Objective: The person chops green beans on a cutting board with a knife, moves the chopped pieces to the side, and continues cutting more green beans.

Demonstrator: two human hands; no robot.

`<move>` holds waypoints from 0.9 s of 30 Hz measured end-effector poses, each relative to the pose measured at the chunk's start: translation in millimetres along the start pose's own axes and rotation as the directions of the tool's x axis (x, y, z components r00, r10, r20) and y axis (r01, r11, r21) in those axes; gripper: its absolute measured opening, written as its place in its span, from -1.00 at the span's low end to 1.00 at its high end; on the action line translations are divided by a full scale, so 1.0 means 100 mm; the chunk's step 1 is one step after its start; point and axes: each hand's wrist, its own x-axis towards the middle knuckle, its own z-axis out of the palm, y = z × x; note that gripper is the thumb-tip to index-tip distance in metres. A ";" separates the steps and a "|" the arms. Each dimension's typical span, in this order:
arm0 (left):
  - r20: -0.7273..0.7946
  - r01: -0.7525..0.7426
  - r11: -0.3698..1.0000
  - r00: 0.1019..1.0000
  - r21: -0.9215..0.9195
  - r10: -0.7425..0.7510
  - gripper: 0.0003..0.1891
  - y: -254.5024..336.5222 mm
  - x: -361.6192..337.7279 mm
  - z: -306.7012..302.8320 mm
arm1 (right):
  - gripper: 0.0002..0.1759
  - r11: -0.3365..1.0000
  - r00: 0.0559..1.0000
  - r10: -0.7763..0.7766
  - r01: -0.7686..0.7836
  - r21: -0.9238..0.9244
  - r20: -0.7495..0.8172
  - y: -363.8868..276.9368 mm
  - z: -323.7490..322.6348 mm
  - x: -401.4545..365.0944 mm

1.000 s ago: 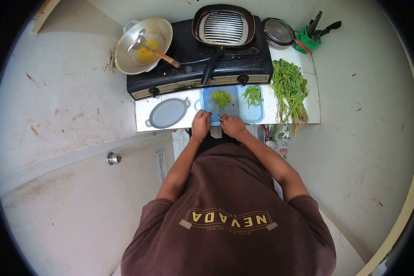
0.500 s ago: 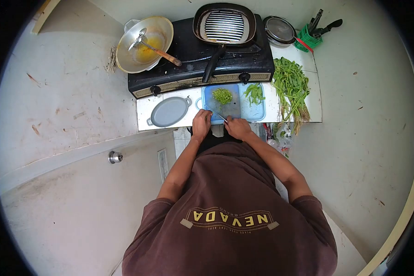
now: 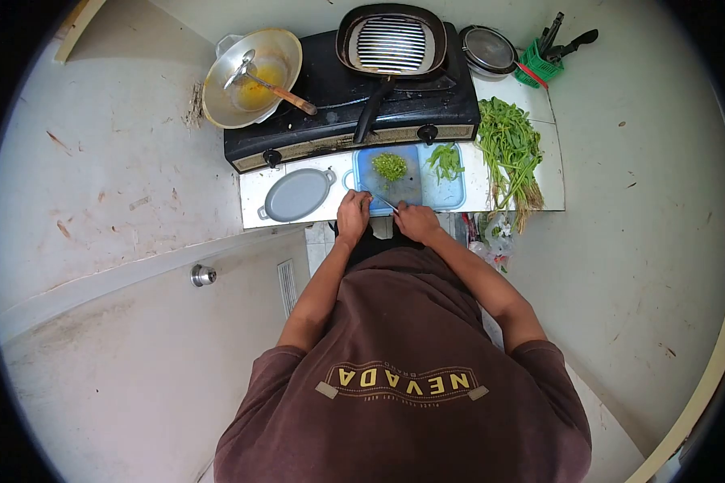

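My right hand (image 3: 416, 221) is closed around the handle of a knife (image 3: 387, 204), whose blade points up and left over the near edge of the blue cutting board (image 3: 408, 193). Close to the blade tip, my left hand (image 3: 354, 214) has its fingers bent together at the board's near left corner. Whatever those fingers pinch is too small to make out. A heap of chopped green pieces (image 3: 390, 167) lies on the board's dark surface. To its right, a few loose green leaves (image 3: 445, 163) rest on the lighter blue part.
Behind the board stands a black stove (image 3: 322, 80) with a wok (image 3: 217, 88), a ladle (image 3: 286, 96) in it, and a grill pan (image 3: 391, 76). A grey oval plate (image 3: 296, 196) sits left. At right lie leafy greens (image 3: 509, 149), a strainer (image 3: 490, 51) and a green basket (image 3: 532, 64) of knives.
Very little differs. Both hands and the knife stay at the board's near edge, and the chopped heap looks the same. The view has shifted slightly.
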 end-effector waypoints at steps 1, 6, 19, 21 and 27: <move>-0.003 -0.010 1.000 1.000 -0.001 0.010 -0.93 0.00 0.00 0.00 | -0.59 1.000 1.000 0.005 -0.005 -0.006 0.005 0.00 -0.01 -0.01; -0.017 -0.072 0.997 0.997 0.030 0.073 -0.93 -0.01 -0.01 -0.01 | -0.59 1.000 0.999 0.022 -0.023 0.021 0.026 -0.07 -0.01 0.10; 0.006 -0.091 0.994 0.996 0.064 0.091 -0.91 -0.03 -0.03 0.00 | -0.60 0.993 0.995 0.091 -0.088 0.079 -0.038 0.11 -0.09 0.06; 0.002 -0.074 0.996 0.997 0.056 0.074 -0.91 -0.01 0.01 0.00 | -0.60 0.993 0.994 0.105 -0.102 0.064 -0.033 0.13 -0.10 0.09; 0.025 -0.058 0.998 0.998 0.014 0.058 -0.91 0.03 0.13 0.08 | -0.59 0.991 0.995 0.087 -0.081 0.108 -0.045 0.06 -0.12 0.04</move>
